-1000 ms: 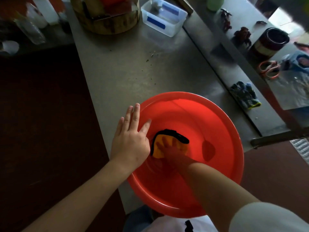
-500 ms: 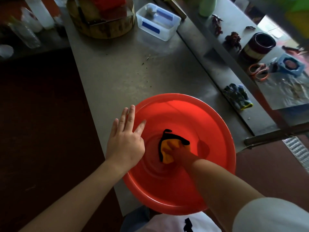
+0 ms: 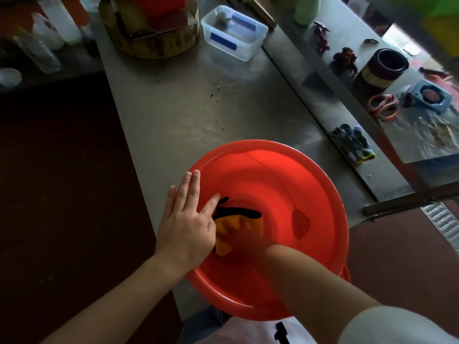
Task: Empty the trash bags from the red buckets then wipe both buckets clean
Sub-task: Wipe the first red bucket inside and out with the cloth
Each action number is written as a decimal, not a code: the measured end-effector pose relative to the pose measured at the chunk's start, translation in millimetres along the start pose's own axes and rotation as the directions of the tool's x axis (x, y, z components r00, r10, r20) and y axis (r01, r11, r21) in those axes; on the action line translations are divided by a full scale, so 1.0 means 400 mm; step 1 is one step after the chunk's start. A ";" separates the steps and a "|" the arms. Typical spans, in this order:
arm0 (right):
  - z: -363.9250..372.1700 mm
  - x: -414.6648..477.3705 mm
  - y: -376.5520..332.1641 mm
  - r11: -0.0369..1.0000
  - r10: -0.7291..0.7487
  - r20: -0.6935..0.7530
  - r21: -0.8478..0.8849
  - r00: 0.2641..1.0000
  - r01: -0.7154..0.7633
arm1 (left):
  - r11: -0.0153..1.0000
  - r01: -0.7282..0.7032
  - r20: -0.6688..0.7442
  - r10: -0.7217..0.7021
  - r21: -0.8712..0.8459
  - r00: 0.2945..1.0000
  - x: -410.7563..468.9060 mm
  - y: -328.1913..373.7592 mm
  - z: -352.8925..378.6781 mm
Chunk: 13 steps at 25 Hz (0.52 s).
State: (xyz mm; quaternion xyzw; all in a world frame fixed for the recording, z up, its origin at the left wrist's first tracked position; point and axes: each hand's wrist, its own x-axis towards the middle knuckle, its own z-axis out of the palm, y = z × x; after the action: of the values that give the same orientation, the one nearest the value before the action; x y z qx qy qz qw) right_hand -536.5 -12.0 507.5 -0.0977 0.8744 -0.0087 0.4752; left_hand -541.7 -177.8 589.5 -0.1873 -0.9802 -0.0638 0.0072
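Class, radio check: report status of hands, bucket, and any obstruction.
Left hand flat on red bucket rim. Right hand presses orange cloth inside. Nothing blocking.

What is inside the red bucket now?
An orange cloth with black trim, pressed under the right hand. Nothing else shows inside. The floor of the red bucket beneath them is hidden.

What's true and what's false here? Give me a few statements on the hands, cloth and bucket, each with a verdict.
1. The right hand presses an orange cloth inside the red bucket. True.
2. The left hand grips a trash bag. False: it rests flat on the bucket's rim, fingers straight.
3. A trash bag lines the bucket. False: its inside is bare.
4. Orange-handled scissors lie on the ledge to the right. True.
5. The bucket stands on the floor. False: it sits on the metal table.
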 end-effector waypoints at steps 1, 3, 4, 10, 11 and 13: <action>-0.006 -0.002 -0.036 1.000 -0.004 -0.019 -0.017 1.000 0.004 | 1.000 -0.005 0.001 0.005 0.006 1.000 -0.001 -0.003 0.001; -0.009 -0.004 -0.058 0.998 -0.013 -0.039 -0.068 0.999 0.011 | 0.999 -0.010 0.008 0.010 0.032 1.000 -0.005 -0.009 0.003; -0.006 -0.003 -0.040 0.994 -0.037 -0.019 -0.100 0.999 0.035 | 0.999 -0.012 0.010 0.011 0.046 1.000 -0.007 -0.011 0.004; -0.006 -0.007 0.169 0.990 0.039 0.021 -0.134 0.999 -0.036 | 0.998 0.000 0.004 0.000 0.056 1.000 -0.006 -0.006 0.003; -0.006 -0.001 0.172 0.993 0.046 0.033 -0.112 0.998 -0.042 | 0.999 0.002 0.004 -0.002 0.052 1.000 -0.005 -0.005 0.003; -0.002 -0.002 0.146 0.997 0.079 -0.011 0.017 0.997 -0.079 | 0.999 0.003 0.007 -0.003 0.045 1.000 -0.002 -0.003 0.002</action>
State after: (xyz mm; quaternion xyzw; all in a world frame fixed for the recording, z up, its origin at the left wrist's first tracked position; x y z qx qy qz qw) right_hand -546.4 45.3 502.3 -0.0592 0.8804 0.0024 0.4706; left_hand -541.3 -179.0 588.5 -0.1859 -0.9817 -0.0412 0.0076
